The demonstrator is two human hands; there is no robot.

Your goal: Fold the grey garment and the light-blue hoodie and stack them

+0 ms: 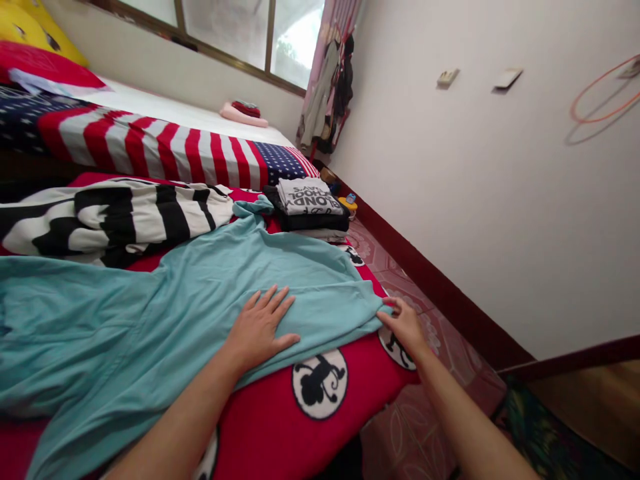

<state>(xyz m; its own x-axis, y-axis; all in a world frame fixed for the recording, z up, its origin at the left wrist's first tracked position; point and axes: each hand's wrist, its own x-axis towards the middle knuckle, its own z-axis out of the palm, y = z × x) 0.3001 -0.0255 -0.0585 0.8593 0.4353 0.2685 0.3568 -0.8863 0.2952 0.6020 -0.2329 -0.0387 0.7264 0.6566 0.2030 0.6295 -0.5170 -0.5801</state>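
Observation:
A light teal long-sleeved garment [200, 287] lies spread over a red blanket [280, 427] printed with round black-and-white figures. My left hand [263, 327] rests flat on the teal cloth, fingers spread. At the right end of the cloth, my right hand [404, 325] pinches the edge of the sleeve between thumb and fingers, close to the blanket's right edge. Behind the teal garment, a black-and-white striped garment [145, 213] lies crumpled.
Folded clothes [315, 207] are stacked near the blanket's far right corner. Beyond stands a bed with a stars-and-stripes cover [175, 143]. Tiled floor [415, 413] and a white wall [480, 200] lie to the right. Clothes hang [330, 87] by the window.

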